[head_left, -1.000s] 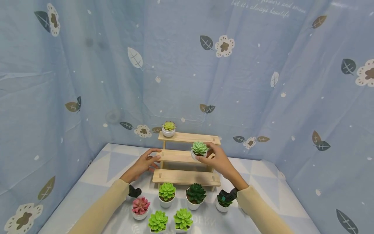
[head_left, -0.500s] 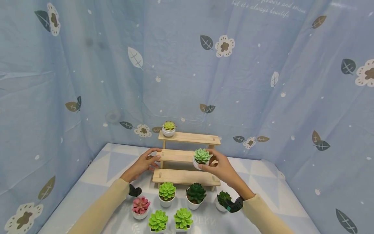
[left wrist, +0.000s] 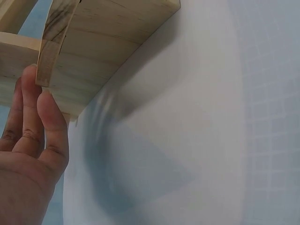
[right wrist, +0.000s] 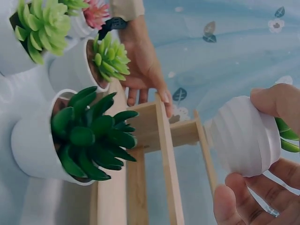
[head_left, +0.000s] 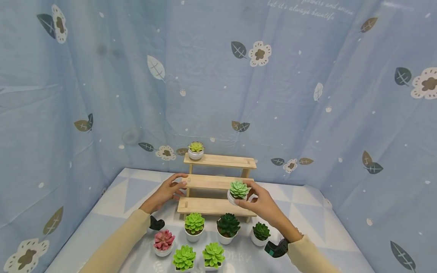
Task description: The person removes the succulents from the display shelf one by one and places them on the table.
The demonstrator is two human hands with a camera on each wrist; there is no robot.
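My right hand (head_left: 265, 204) pinches a potted succulent (head_left: 238, 190) by its rounded white pot, thumb on one side and fingers on the other. Pale green leaves top it in the head view; the right wrist view shows mostly the ribbed pot (right wrist: 243, 138). It is in front of the right part of a three-tier wooden stand (head_left: 215, 206), near the middle and lowest tiers. At the stand's left side, my left hand (head_left: 167, 192) grips the end of the middle tier. Fingertips (left wrist: 49, 110) meet the wood in the left wrist view; the thumb is hidden there.
On the top tier's left end stands a small yellow-green succulent (head_left: 196, 150). Before the stand are several potted succulents, among them a dark green one (head_left: 228, 226), a pink one (head_left: 164, 241) and a smaller green one (head_left: 261, 232). A blue patterned curtain (head_left: 205, 76) surrounds the table.
My right hand has drawn the pale green succulent down and slightly right, away from the middle tier toward me. My left hand stays at the stand's left end.
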